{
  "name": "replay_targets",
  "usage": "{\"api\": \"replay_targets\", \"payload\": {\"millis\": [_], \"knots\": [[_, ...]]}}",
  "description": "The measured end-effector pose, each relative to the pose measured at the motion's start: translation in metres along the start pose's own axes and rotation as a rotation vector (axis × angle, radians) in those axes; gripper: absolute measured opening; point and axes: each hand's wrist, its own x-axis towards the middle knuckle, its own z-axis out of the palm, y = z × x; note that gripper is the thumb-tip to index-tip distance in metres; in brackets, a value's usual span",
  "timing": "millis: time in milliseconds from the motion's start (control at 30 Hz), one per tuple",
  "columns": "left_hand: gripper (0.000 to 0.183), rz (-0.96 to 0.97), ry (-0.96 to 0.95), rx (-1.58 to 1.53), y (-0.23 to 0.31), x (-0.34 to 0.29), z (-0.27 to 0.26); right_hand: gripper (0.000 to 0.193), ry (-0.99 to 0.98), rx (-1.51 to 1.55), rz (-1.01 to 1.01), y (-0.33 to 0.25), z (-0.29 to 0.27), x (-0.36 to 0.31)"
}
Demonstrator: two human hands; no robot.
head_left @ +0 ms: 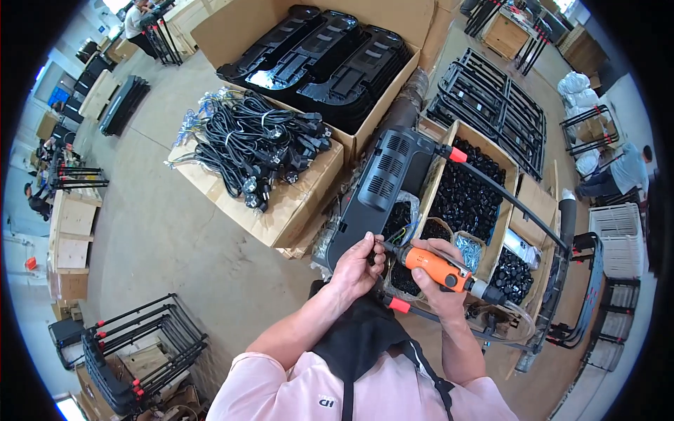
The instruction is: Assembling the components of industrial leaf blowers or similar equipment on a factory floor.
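My right hand [441, 281] is wrapped round an orange air screwdriver [432, 266] with a clear hose at its back end. Its dark tip points left, toward my left hand [357, 266]. The fingers of that hand are pinched together beside the tip; whatever they hold is too small to make out. Just beyond lies a black plastic housing [385, 172] with vent slots. Its lower end reaches my left fingers. From it a black tubular frame [512, 200] extends right, with a red sleeve [458, 155] on the far tube and another red sleeve [399, 304] on the near one.
Under the frame are a carton of black plastic parts [467, 186], a bag of silver screws [468, 251] and round black caps [512, 275]. Bundled power cables [253, 137] lie on a carton at left. Behind stands a box of black covers [316, 56]. Other people work farther off.
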Motion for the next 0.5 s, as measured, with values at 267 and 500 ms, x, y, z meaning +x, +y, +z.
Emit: {"api": "replay_targets", "payload": {"millis": [267,500], "knots": [[0.027,-0.154,-0.046,-0.033,0.061,0.039,0.001,0.059,0.002,-0.190,0.067,-0.003,0.034,0.060],[0.028,-0.213,0.038,-0.050,0.090,0.057,0.013,0.056,0.056,-0.259,0.131,-0.002,0.062,0.106]]}}
